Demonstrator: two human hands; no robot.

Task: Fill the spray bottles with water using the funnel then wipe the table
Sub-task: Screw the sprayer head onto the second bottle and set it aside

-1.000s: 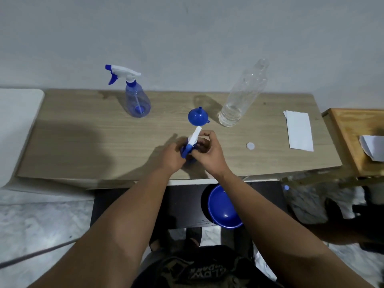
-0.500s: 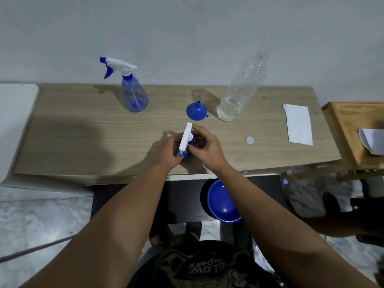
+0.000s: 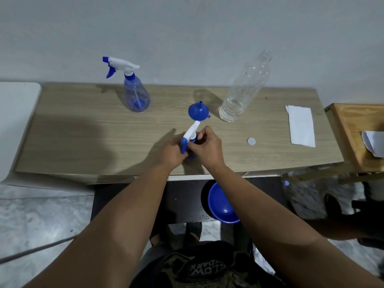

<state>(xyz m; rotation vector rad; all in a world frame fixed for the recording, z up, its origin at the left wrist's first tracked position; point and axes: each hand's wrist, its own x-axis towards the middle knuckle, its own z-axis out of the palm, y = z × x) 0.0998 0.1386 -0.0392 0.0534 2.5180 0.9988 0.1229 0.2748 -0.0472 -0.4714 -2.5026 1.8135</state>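
Two hands met around a small spray bottle (image 3: 190,142) just below the centre of the frame, near the front edge of the wooden table (image 3: 83,132). Its white trigger head ran on a diagonal, the blue nozzle end toward the lower left and the white tail toward the upper right, where it nearly reached the blue funnel (image 3: 198,111). The left hand (image 3: 171,151) was curled round the bottle's body, which it mostly hid. The right hand (image 3: 207,147) had its fingers bent in at the collar under the head, apparently pinching it, though the contact itself was hard to see.

The funnel sat mouth down with its spout pointing up. Right of it stood a clear plastic bottle (image 3: 243,90), uncapped, with a little water in its base, its long axis leaning toward the upper right of the frame. A small white cap (image 3: 251,141) lay lower right of it, and a folded white cloth (image 3: 301,125) further right. In the upper left stood a second spray bottle (image 3: 136,94), upright, nozzle pointing left. A blue bowl (image 3: 222,204) sat below the table's front edge. Mirrored lettering on the person's dark shirt (image 3: 199,269) at the bottom was too blurred to read.
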